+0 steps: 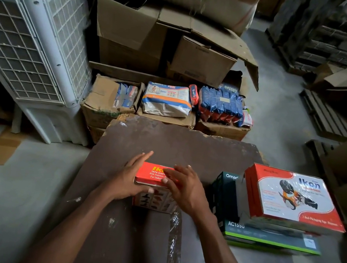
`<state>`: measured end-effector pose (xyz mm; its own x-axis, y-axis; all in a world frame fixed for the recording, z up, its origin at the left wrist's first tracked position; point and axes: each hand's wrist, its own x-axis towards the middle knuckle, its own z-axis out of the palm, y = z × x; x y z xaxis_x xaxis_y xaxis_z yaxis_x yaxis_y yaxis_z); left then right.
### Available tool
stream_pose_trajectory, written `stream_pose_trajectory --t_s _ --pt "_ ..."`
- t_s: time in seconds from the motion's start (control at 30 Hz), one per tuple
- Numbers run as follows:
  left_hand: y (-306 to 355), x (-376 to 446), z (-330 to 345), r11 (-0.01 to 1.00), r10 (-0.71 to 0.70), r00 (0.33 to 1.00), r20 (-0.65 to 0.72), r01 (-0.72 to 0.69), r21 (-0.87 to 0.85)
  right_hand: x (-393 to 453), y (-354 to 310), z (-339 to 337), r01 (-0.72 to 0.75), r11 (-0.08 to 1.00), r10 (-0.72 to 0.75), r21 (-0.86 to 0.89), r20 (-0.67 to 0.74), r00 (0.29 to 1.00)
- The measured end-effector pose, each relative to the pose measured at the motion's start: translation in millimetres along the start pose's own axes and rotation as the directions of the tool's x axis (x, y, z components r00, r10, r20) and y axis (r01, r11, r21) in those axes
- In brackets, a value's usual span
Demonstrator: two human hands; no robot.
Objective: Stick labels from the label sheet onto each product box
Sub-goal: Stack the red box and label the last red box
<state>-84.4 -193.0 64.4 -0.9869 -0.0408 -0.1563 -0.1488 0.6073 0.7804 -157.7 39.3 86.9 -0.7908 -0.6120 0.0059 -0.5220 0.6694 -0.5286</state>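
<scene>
Head camera: both hands press on a small red tape-dispenser box [156,174] at the middle of the brown table [166,139]; the left hand [130,176] cups its side, the right hand [184,186] lies flat on top. A larger Ikon box [293,198] sits stacked to the right.
</scene>
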Motion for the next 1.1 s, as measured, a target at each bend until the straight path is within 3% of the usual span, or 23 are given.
stream_pose_trajectory --t_s 0.13,0.57,0.77,0.93,1.1 --pt "11.3 0.7 9.0 0.987 0.135 0.991 -0.022 -0.133 0.094 -1.8 3.3 3.9 0.022 0.997 -0.025 -0.072 -0.034 0.999" --pt "2.2 -1.4 10.6 0.962 0.126 0.991 0.032 -0.13 0.239 -21.6 3.6 19.6 0.005 0.99 -0.021 -0.141 -0.108 0.994" --pt "1.1 -11.1 14.4 0.916 0.144 0.989 0.037 -0.148 0.372 -29.6 10.4 29.7 0.074 0.975 -0.098 -0.208 -0.111 0.989" --pt "-4.0 -8.2 25.6 0.872 0.229 0.971 -0.072 -0.171 0.458 -30.1 10.8 28.4 0.07 0.974 -0.092 -0.214 -0.098 0.991" --pt "4.8 -6.0 40.5 0.861 0.227 0.965 -0.131 -0.136 0.49 -27.6 9.3 33.9 0.031 0.987 -0.053 -0.156 -0.14 0.989"
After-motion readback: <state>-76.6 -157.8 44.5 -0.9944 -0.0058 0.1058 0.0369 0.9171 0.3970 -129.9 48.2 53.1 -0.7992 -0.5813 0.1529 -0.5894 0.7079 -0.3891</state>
